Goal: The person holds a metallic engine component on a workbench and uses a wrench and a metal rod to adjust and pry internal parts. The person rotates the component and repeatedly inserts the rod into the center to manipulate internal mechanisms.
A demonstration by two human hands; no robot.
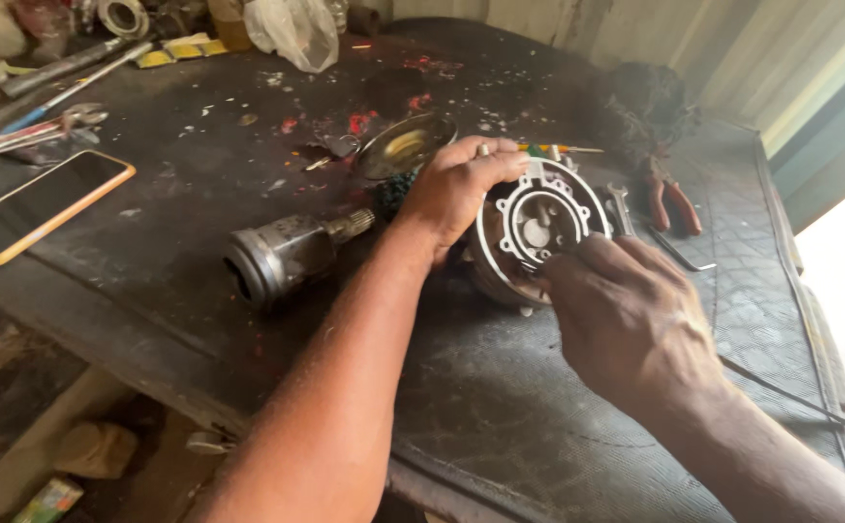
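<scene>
Two bare hands on a round metal compressor housing (537, 225) lying mid-bench: left hand (456, 186) clamped over its upper rim, right hand (626, 315) pinched together at its lower face. Just left, a splined steel shaft (291, 254); further left, a smartphone (40, 203); right, red-handled pliers (672, 199).

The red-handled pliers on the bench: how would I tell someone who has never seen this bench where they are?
Start at the round silver housing that the left hand steadies mid-bench. Look just past its far right edge, beyond the small spanner, to the pliers lying on the dark mat. They are the only tool there with red grips.
</scene>
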